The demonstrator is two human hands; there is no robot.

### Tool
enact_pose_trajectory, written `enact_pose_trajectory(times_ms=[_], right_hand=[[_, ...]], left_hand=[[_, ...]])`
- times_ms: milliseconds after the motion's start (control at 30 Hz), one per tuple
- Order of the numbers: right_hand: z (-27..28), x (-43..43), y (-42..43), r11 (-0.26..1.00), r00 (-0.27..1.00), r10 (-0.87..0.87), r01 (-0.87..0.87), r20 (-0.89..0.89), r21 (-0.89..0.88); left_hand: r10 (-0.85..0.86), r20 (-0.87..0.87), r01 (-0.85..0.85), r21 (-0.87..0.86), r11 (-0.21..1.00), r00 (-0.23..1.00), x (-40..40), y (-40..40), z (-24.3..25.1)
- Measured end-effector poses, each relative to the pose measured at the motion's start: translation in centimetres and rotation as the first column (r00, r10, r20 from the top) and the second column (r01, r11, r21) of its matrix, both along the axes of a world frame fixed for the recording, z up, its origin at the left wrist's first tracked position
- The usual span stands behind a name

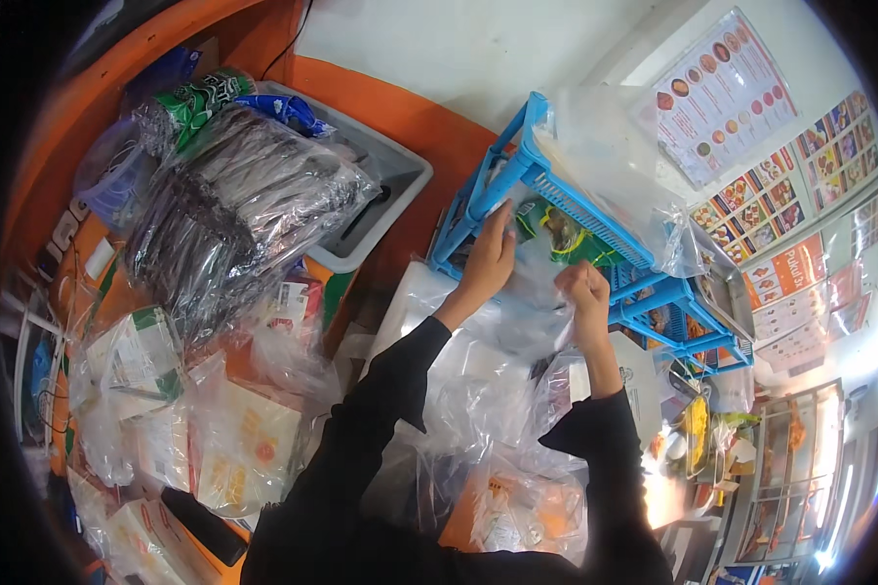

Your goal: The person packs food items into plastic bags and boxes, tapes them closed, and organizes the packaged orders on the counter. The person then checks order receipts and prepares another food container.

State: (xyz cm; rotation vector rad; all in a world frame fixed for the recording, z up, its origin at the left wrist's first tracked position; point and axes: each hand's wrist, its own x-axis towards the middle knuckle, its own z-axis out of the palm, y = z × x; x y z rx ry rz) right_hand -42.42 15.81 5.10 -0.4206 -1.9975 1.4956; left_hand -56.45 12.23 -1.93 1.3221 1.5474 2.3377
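Note:
A clear plastic bag (530,311) spreads between my hands in front of a blue plastic rack (534,157). My right hand (587,292) is closed in a fist on the bag's right edge, and film hangs below the fingers. My left hand (489,256) is raised beside the rack's left post, fingers pointing up, against the bag's left side. Its fingertips are partly lost in the film and shadow, so its grip is unclear. Just behind the bag, a green printed packet (578,238) lies on a rack shelf. White plastic-wrapped stacks (475,365) lie under my forearms.
Left, a grey plastic tub (402,183) stands beside a large wrapped bundle of dark items (256,212). Bagged cartons (252,439) fill the lower left, near a black phone-like object (205,525). A metal tray (721,285) juts from the rack's right. Printed menus (728,99) hang on the wall.

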Motion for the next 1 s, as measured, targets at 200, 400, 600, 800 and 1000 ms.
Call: enact_pose_trajectory(times_ms=[200,400,600,800,1000], right_hand=[[-0.4,-7.3,3.3,0.781,0.906,-0.394,0.240,0.156,0.577],[-2.4,-13.1,4.9,0.522,0.524,-0.758,0.129,0.389,0.843],[-2.3,-11.4,5.4,0.556,0.718,-0.676,0.347,0.168,0.755],[0.1,-5.9,2.1,0.649,0.812,-0.544,0.247,0.212,0.720],[5.7,1.0,-3.3,0.746,0.871,-0.464,0.286,0.161,0.601]], left_hand=[[0.053,0.293,-0.055,-0.003,0.998,0.955,2.5,-2.0,-1.1],[-0.069,0.306,0.078,-0.019,0.997,0.949,1.4,-3.6,-2.4],[-0.073,0.178,0.087,-0.073,0.994,0.981,-0.2,-5.4,-1.4],[-0.084,-0.130,0.077,-0.064,0.995,0.988,-0.6,-2.1,0.5],[-0.189,-0.310,0.048,-0.410,0.911,0.932,-1.5,-0.2,1.4]])
